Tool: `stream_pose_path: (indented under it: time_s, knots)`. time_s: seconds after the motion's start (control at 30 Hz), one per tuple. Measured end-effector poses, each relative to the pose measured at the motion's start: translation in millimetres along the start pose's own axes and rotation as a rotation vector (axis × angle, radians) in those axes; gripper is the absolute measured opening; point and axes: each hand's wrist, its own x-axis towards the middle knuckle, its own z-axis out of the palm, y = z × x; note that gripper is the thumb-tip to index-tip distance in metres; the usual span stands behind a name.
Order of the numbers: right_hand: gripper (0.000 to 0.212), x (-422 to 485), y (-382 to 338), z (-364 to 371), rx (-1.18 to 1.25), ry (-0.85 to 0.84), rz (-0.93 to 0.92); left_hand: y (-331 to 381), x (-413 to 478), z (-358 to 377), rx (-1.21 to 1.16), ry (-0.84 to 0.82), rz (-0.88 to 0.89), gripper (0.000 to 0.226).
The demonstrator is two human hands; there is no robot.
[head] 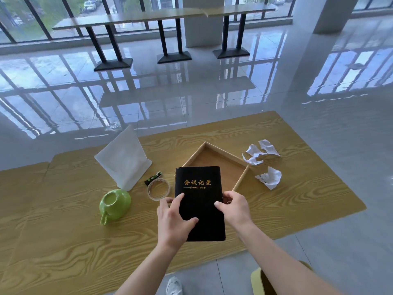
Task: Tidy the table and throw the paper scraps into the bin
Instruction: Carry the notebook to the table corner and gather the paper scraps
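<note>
The wood-grain worktop point(63, 241) carries everything. At its middle a shallow wooden tray point(214, 160) sits cornerwise; the black notebook point(200, 201) overlaps its near edge, likely headed into it. Left hand point(173, 222) and right hand point(234, 206) pinch its side edges, fingers point(219, 203) curled closed on the cover. Two crumpled paper scraps point(260, 151) point(269, 177) lie right of the tray, untouched.
</note>
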Motion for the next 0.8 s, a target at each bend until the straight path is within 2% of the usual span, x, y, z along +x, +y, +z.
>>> stream_pose_path:
  time_s: [0.5, 0.8]
  knots:
    - [0.03, 28, -32, 24, 0.091, 0.273, 0.125, -4, 94, -16, -0.011, -0.188, 0.233, 0.085]
    - [0.014, 52, -29, -11, 0.187, 0.339, 0.13, 36, 124, 10, -0.005, -0.237, 0.28, 0.085]
